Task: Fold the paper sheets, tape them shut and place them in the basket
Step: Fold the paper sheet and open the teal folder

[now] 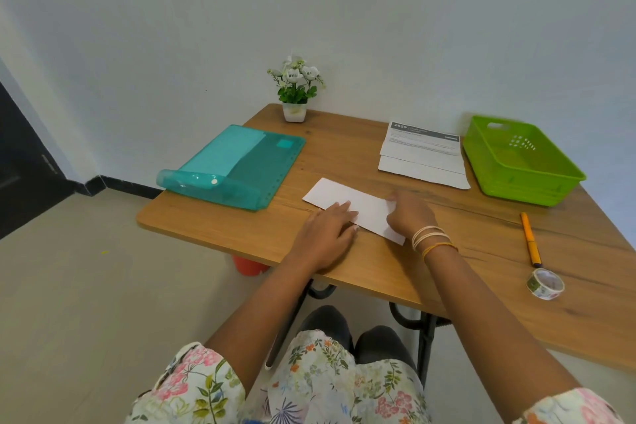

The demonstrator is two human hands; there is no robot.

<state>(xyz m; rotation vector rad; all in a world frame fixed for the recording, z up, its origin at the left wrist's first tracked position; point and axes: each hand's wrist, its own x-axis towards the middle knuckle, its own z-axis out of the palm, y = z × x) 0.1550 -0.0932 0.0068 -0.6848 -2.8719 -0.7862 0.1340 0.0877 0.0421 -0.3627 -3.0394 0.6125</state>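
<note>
Folded paper sheet (358,206) lies flat near the middle of the wooden table (481,244), a long narrow white strip running diagonally. Left hand (327,231) is flat on its near-left part, fingers straight, pressing down – fingertips on the paper, palm on the table. Right hand (407,213) rests on the strip's right part, fingers bent down onto it; cannot tell whether it pinches an edge or only presses. Thin bangles (432,237) on the right wrist.

Behind the strip, toward the far right – a stack of white paper sheets (423,162), fanned slightly, top one printed with a dark header. Just right of the stack, the green basket (523,162), perforated floor, nothing seen inside. On the near right, well apart from the hands, an orange pen (530,239), and just beside its near tip a tape roll (545,283) lying tilted.

Far left of the table: a teal translucent folder (237,165), flap curled open over the near-left edge, paper inside. At the far edge by the wall, a small white pot of white flowers (296,89).

Table has dark metal legs, an orange object (247,265) on the floor under it. Pale walls, beige floor, dark skirting, dark door at left. Floral sleeves and lap at the bottom.
</note>
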